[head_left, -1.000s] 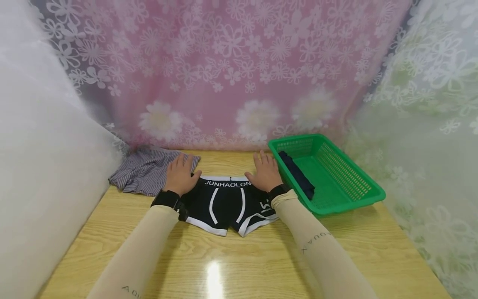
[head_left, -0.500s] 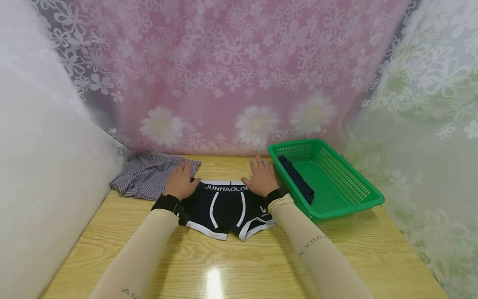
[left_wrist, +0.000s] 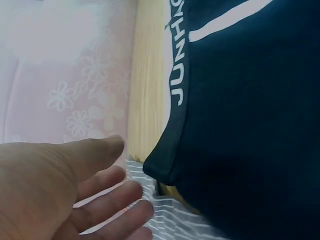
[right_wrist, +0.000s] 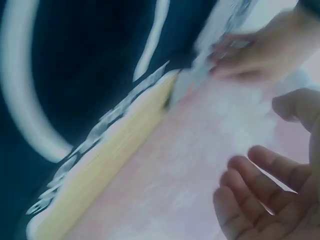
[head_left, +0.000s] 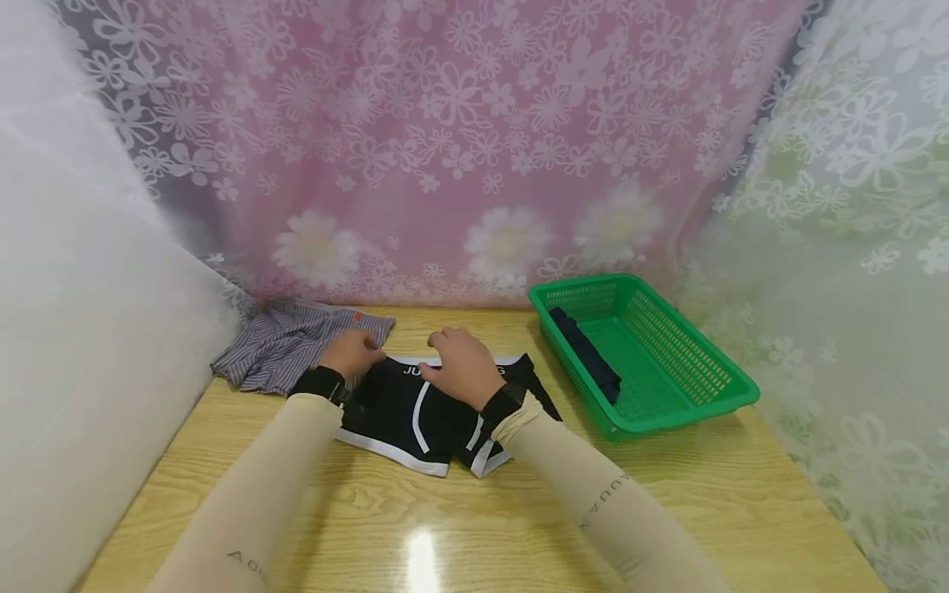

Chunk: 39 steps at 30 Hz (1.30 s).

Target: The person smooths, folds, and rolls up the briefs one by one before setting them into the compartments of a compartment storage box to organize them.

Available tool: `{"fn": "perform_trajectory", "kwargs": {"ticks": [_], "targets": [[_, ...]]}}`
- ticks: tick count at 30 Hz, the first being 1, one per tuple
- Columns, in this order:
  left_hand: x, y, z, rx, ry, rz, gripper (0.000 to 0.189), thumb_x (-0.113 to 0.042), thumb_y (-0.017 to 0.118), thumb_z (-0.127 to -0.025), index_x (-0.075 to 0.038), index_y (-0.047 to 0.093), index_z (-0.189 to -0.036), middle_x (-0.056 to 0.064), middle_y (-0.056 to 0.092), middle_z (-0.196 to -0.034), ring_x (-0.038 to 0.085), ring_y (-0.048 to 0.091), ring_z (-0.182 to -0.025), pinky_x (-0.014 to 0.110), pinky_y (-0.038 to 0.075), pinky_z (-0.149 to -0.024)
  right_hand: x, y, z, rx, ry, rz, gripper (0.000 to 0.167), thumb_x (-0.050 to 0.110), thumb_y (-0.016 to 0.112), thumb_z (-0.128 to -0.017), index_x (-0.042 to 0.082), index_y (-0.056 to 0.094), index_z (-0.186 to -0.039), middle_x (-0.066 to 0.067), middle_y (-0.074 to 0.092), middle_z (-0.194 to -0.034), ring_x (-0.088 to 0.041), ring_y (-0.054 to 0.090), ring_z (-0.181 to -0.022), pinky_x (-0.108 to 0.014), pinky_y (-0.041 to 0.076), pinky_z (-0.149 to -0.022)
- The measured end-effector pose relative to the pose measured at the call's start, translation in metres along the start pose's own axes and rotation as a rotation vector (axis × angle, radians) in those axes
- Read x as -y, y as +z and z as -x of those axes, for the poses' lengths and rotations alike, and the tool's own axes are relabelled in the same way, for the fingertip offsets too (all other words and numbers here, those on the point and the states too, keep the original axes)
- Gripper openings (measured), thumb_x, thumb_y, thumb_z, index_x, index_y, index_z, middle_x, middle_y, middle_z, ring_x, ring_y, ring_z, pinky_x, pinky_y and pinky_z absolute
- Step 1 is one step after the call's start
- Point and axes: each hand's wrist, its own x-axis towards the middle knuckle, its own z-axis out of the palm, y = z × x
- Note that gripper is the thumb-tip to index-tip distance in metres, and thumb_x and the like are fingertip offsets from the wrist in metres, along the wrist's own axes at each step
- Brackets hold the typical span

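A pair of black boxer briefs with white trim lies flat on the wooden table, waistband towards the back. My left hand is at the waistband's left corner. In the left wrist view its thumb and loosely bent fingers show a gap between them, beside the black waistband corner. Over the middle of the waistband is my right hand, covering part of the lettering. Its fingers are spread from the thumb with nothing between them in the right wrist view, which is blurred.
A striped grey garment lies crumpled at the back left, partly behind my left hand. At the right stands a green plastic basket with a rolled dark cloth inside. Flowered curtains close off the back and sides.
My right hand has left the right side of the briefs and moved left over the waistband. My left hand's spread fingers have drawn together and bent near the left corner.
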Motion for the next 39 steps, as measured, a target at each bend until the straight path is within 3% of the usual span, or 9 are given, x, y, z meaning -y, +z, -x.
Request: {"fn": "perform_trajectory", "kwargs": {"ticks": [5,11,14,17,21,25,31,35,39], "targets": [[0.001,-0.009,0.0,0.082,-0.018,0.007,0.036,-0.026,0.07,-0.098,0.005,0.075,-0.115,0.021,0.073,-0.111,0.037,0.068,-0.1,0.05,0.056,-0.087,0.039,0.0,0.004,0.119,-0.09,0.043,0.038,0.044,0.07,-0.097,0.013,0.074,-0.119,-0.002,0.07,-0.106,-0.017,0.067,-0.093,-0.032,0.058,-0.075],[0.005,-0.01,-0.004,0.155,-0.051,-0.018,0.036,-0.025,0.073,-0.095,0.005,0.075,-0.116,0.02,0.073,-0.111,0.031,0.067,-0.094,0.045,0.056,-0.081,0.06,0.019,0.011,0.244,-0.177,0.058,0.029,0.045,0.074,-0.094,0.019,0.078,-0.104,0.004,0.069,-0.091,-0.012,0.066,-0.078,-0.029,0.055,-0.065],[0.01,-0.008,-0.007,0.178,-0.068,-0.013,0.035,-0.024,0.073,-0.096,0.004,0.075,-0.116,0.018,0.074,-0.107,0.028,0.065,-0.088,0.042,0.055,-0.077,0.07,0.033,0.015,0.286,-0.203,0.081,0.029,0.047,0.074,-0.094,0.021,0.079,-0.106,0.005,0.069,-0.093,-0.012,0.067,-0.082,-0.031,0.057,-0.068],[0.015,-0.007,-0.009,0.189,-0.078,0.0,0.033,-0.022,0.072,-0.096,0.004,0.076,-0.116,0.016,0.073,-0.102,0.027,0.064,-0.085,0.041,0.054,-0.073,0.082,0.046,0.019,0.315,-0.243,0.111,0.036,0.049,0.072,-0.095,0.022,0.077,-0.118,0.004,0.07,-0.103,-0.012,0.067,-0.092,-0.031,0.058,-0.074],[0.023,-0.002,-0.014,0.183,-0.077,0.013,0.029,-0.022,0.072,-0.097,0.002,0.078,-0.113,0.013,0.074,-0.096,0.025,0.065,-0.081,0.038,0.054,-0.069,0.095,0.06,0.023,0.304,-0.329,0.159,0.034,0.048,0.07,-0.096,0.026,0.075,-0.122,0.005,0.067,-0.107,-0.012,0.063,-0.095,-0.029,0.056,-0.074],[0.029,0.003,-0.017,0.166,-0.036,0.006,0.021,-0.021,0.073,-0.095,-0.002,0.081,-0.093,0.007,0.069,-0.075,0.022,0.062,-0.067,0.034,0.049,-0.06,0.105,0.069,0.023,0.259,-0.387,0.181,0.024,0.041,0.071,-0.095,0.029,0.077,-0.115,0.006,0.067,-0.101,-0.01,0.063,-0.089,-0.028,0.055,-0.068],[0.034,0.009,-0.018,0.129,-0.068,-0.032,0.037,-0.024,0.079,-0.091,-0.011,0.066,-0.059,-0.001,0.056,-0.054,0.017,0.053,-0.054,0.03,0.043,-0.053,0.113,0.074,0.023,0.158,-0.368,0.172,0.009,0.032,0.074,-0.094,0.025,0.08,-0.096,0.008,0.069,-0.089,-0.007,0.066,-0.078,-0.026,0.055,-0.066],[0.03,0.007,-0.014,0.143,-0.116,-0.034,0.041,-0.022,0.08,-0.091,-0.012,0.062,-0.055,-0.002,0.054,-0.052,0.017,0.053,-0.052,0.03,0.043,-0.051,0.117,0.078,0.023,0.133,-0.359,0.22,0.012,0.031,0.073,-0.094,0.026,0.08,-0.085,0.009,0.068,-0.083,-0.006,0.064,-0.071,-0.025,0.054,-0.061],[0.024,0.007,-0.013,0.156,-0.11,-0.074,0.047,-0.021,0.079,-0.092,-0.014,0.056,-0.051,-0.003,0.048,-0.051,0.016,0.047,-0.05,0.029,0.041,-0.051,0.12,0.081,0.024,0.108,-0.369,0.298,0.015,0.028,0.071,-0.095,0.028,0.08,-0.082,0.01,0.069,-0.082,-0.005,0.064,-0.069,-0.025,0.055,-0.06]]}}
